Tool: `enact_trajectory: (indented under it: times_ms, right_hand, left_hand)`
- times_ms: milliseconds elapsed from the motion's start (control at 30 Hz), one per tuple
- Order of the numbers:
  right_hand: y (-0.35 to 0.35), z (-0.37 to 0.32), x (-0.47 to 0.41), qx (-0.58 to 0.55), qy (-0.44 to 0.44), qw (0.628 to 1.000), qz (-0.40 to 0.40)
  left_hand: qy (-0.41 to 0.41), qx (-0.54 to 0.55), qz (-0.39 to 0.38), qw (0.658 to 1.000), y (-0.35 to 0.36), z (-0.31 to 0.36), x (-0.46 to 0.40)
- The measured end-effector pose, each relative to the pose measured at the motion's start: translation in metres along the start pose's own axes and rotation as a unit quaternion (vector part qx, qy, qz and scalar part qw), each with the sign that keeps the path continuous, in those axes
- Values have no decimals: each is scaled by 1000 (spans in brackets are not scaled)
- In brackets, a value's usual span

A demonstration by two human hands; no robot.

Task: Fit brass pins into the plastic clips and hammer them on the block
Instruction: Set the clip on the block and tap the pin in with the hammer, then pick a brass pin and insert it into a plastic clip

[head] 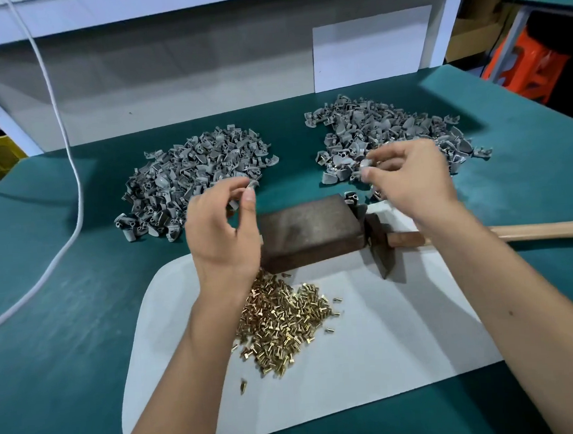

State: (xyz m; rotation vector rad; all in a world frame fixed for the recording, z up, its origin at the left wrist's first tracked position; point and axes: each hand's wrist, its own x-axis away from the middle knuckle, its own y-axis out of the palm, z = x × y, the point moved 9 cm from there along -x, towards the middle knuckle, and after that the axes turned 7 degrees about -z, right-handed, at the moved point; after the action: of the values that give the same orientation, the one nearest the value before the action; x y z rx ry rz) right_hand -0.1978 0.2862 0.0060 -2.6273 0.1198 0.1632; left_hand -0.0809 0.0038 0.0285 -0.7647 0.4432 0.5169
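A heap of small brass pins [282, 322] lies on a white sheet [372, 346] just before the dark rectangular block [310, 232], with a wooden-handled hammer [415, 240] touching the block's right side. The left hand [223, 231] pinches a small grey plastic clip [252, 184] in its curled fingers [249, 199], and the right hand [411, 177] pinches another grey clip [365, 170]. Two grey clip heaps, left heap [190, 176] and right heap [387, 125], lie farther back on the green tabletop [51, 368].
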Motion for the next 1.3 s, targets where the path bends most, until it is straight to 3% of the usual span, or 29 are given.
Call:
enact_trajectory:
  times_ms: [67, 133, 233, 300, 367, 433, 600, 733, 833, 1100, 1167, 1300]
  right_hand:
    - [-4, 17, -8, -79, 55, 995, -4]
    - [-8, 16, -10, -78, 49, 996, 6]
    - [-3, -23, 4, 16, -52, 999, -7]
    - [21, -61, 23, 66, -145, 984, -81]
    - [54, -97, 52, 117, -230, 947, -190]
    - [89, -125, 86, 159, -296, 895, -294]
    - [153, -147, 160, 200, -355, 768, -494]
    - [178, -136, 198, 236, -346, 692, -588]
    - [188, -128, 213, 255, -335, 663, -620]
    - [194, -124, 210, 229, -330, 672, -622]
    - [184, -133, 201, 176, -342, 703, -599]
    - [145, -138, 153, 28, -303, 810, -502]
  left_hand:
    - [-59, -31, -14, 998, -1, -23, -5]
    - [-102, -79, -28, 991, -6, -44, -7]
    - [-120, -146, -73, 979, -7, -64, -9]
    - [-112, -174, -134, 969, 0, -69, -10]
    - [-105, -176, -170, 964, 6, -71, -9]
    - [-104, -158, -157, 969, 1, -72, -9]
    - [-108, -100, -133, 980, -9, -76, -14]
    - [-137, -42, -100, 985, -12, -87, -13]
    - [-148, 15, -52, 988, -15, -91, -11]
    - [-137, 76, -19, 987, -17, -81, -13]
    - [-140, 113, -16, 984, -15, -75, -13]
    - [-122, 205, -49, 970, -3, -54, -10]
